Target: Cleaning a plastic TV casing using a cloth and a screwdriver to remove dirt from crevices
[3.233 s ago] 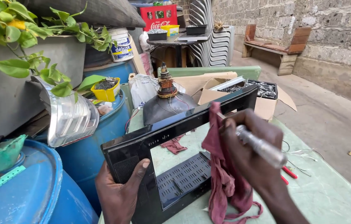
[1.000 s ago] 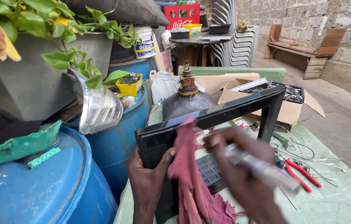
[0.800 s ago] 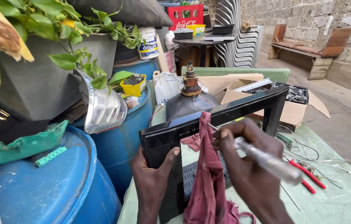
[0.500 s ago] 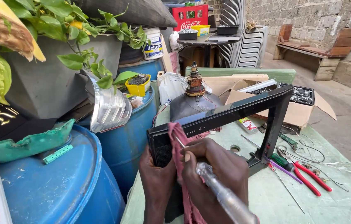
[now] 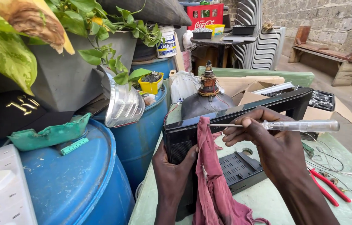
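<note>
A black plastic television frame (image 5: 242, 110) stands upright on a pale green table (image 5: 263, 200). My left hand (image 5: 171, 166) grips its left corner. A maroon rag (image 5: 211, 175) hangs over the frame's top edge. My right hand (image 5: 269, 139) holds a screwdriver with a clear handle (image 5: 301, 126); its metal shaft points left, toward the rag at the frame's top. Behind the frame sits a dark picture tube (image 5: 203, 102) with its neck up. A black slotted panel (image 5: 242, 168) lies on the table inside the frame.
Blue barrels (image 5: 84, 187) crowd the left, carrying a power strip (image 5: 1, 183), green plastic pieces and a clear lamp lens (image 5: 121, 106). A grey planter with leaves stands above. Red-handled pliers (image 5: 330, 189) and wires lie at right. Cardboard boxes, stacked chairs and a bench stand behind.
My right hand with the screwdriver rose from low in front of the frame to its top edge, shaft now level. The view shifted closer to the barrels. The left hand stays on the corner.
</note>
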